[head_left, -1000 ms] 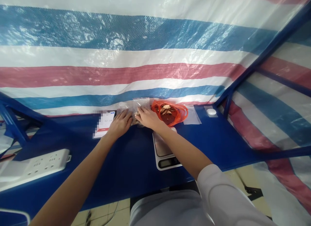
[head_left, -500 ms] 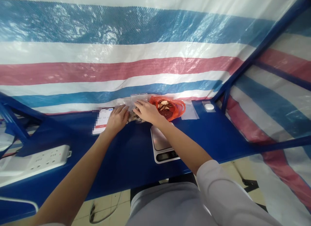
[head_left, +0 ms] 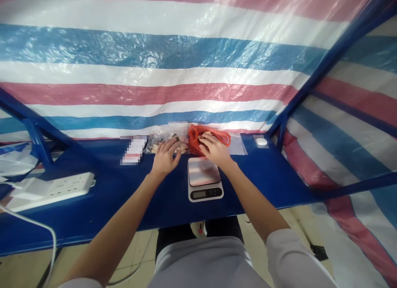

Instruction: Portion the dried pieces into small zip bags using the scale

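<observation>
This is a makeshift indoor work booth: walls of striped woven tarpaulin (head_left: 155,52) hang on a blue steel frame (head_left: 325,67) above a tiled floor (head_left: 25,267). A blue bench (head_left: 108,201) carries a digital scale (head_left: 204,178) and a white power strip (head_left: 52,193) — a small weighing station.

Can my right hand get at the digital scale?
Probably yes: the right hand rests on the orange plastic bag just behind the digital scale, and nothing lies between them.

Left hand (head_left: 166,159) is splayed open, right hand (head_left: 214,149) curled, grip unclear.
</observation>
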Motion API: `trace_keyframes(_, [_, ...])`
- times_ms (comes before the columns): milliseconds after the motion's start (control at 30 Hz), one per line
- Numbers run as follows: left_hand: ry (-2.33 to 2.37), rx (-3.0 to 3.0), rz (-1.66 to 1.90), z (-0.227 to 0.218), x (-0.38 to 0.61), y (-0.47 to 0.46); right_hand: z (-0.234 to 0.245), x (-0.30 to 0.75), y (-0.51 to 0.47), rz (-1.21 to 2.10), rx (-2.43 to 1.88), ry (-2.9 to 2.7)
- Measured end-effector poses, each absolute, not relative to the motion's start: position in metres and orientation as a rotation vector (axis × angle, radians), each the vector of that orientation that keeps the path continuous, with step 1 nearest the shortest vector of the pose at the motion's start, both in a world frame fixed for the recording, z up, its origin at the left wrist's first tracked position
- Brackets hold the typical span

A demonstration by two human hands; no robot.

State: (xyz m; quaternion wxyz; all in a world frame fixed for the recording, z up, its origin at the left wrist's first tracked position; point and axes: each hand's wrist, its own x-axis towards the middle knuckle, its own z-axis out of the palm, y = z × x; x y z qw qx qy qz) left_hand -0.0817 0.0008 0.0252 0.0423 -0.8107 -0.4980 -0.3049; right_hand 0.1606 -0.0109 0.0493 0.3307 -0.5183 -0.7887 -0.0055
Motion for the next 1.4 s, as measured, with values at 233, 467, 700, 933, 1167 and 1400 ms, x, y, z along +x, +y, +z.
trace_keyframes(233, [-1.570, -2.418, -0.906, 0.008, -0.064, -0.015, 0.018, 0.238, -0.035, -0.007, -1.504, -1.854])
trace_keyframes(467, [-1.674, -2.464, -0.738, -0.014, -0.074, -0.026, -0.027, 0.279, -0.031, 0.025, -1.764, -1.783])
trace_keyframes(700, [-1.790, -2.559, -0.440, -0.021, -0.072, -0.025, -0.046, 0.279, -0.016, 0.003, -1.844, -2.004])
trace_keyframes(933, [-1.839, -2.572, -0.396, -0.023, -0.070, -0.018, -0.051, 0.279, -0.015, -0.025, -1.805, -1.989])
trace_keyframes(1167, [-1.845, -2.573, -0.393, -0.028, -0.069, -0.018, -0.051, 0.279, -0.022, -0.019, -1.747, -1.959])
trace_keyframes(1400, [-1.857, -2.578, -0.354, -0.026, -0.067, -0.019, -0.043, 0.277, -0.027, 0.031, -1.779, -1.940])
